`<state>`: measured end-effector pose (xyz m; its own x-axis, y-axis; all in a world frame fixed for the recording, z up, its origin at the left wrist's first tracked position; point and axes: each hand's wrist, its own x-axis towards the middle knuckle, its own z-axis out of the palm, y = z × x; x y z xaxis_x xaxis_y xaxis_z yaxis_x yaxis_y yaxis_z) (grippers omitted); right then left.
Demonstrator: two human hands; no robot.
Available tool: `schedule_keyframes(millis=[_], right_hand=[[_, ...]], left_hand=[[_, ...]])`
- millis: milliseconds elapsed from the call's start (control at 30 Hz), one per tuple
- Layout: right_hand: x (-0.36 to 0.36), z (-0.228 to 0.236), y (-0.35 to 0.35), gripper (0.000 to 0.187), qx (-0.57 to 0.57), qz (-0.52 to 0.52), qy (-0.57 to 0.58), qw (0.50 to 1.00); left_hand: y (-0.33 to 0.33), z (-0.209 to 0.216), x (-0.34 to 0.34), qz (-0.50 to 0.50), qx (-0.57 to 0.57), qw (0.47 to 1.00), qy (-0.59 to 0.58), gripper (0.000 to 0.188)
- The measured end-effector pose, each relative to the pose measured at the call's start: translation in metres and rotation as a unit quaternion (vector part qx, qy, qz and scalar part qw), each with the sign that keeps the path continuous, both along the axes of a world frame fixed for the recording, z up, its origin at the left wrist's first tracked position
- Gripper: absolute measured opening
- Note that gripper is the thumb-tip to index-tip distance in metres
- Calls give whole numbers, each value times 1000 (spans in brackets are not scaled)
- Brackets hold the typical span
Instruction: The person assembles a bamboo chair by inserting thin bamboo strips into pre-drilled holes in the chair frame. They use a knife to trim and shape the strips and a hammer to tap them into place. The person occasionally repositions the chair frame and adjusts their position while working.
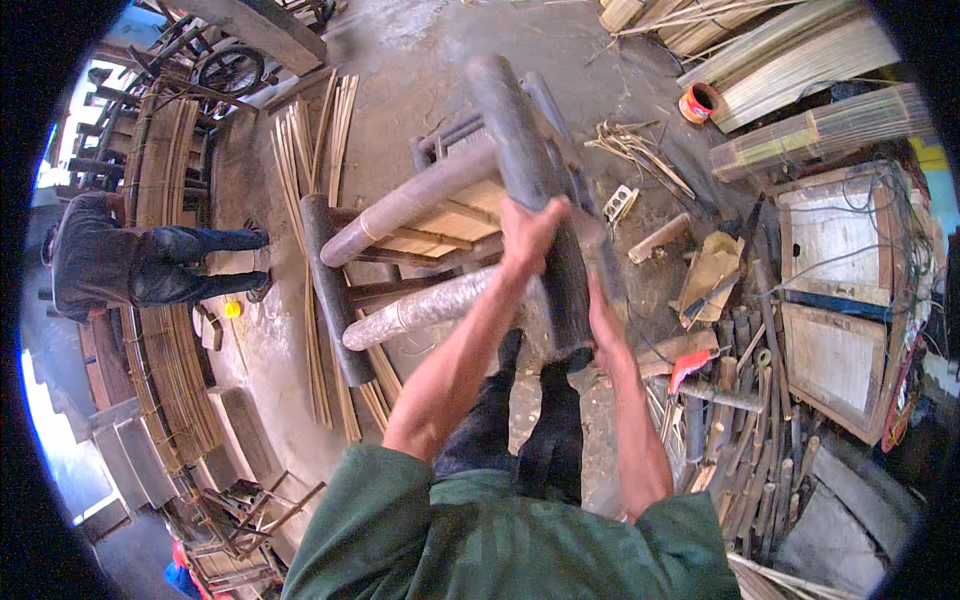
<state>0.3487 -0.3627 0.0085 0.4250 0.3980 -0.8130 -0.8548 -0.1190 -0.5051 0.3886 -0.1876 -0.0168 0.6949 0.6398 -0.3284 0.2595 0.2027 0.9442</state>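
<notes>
In front of me a bamboo chair frame (pixel 420 205) lies tilted, built of thick dark and grey-brown poles with lighter slats inside. One of its poles has a pale, shiny surface that looks wrapped. My left hand (pixel 532 232) grips the thick dark pole on the frame's near right side, around its middle. Lower down, my right hand (pixel 605 325) holds the outer side of the same pole near its end. The pole hides part of the right hand's fingers. Both of my forearms reach in from green sleeves.
Long bamboo strips (pixel 315 150) lie left of the frame. A person (pixel 110 255) bends over a bench at far left. On the right are a power strip (pixel 621 203), a red power drill (pixel 693 368), a red tin (pixel 699 102), wooden cabinet (pixel 840 345) and bamboo poles (pixel 765 430).
</notes>
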Motion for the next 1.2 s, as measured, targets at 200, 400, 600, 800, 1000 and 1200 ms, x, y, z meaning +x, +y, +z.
schedule_keyframes(millis=[200,400,600,800,1000,1200], right_hand=[[3,54,65,63,-103,234,-347,902],[-53,77,79,71,-130,335,-373,856],[-116,36,62,81,-93,353,-367,856],[-165,1,64,76,-45,364,-374,852],[-146,-35,58,45,26,298,-511,806],[-6,-84,0,48,-209,171,-645,715]], left_hand=[[86,75,-44,32,-187,978,-85,31],[96,77,-138,126,-226,964,-53,42],[78,21,-225,159,-219,962,-41,50],[78,7,-278,190,-194,962,-25,48],[113,-37,-352,243,-219,945,0,53],[145,-73,-424,268,-204,935,108,73]])
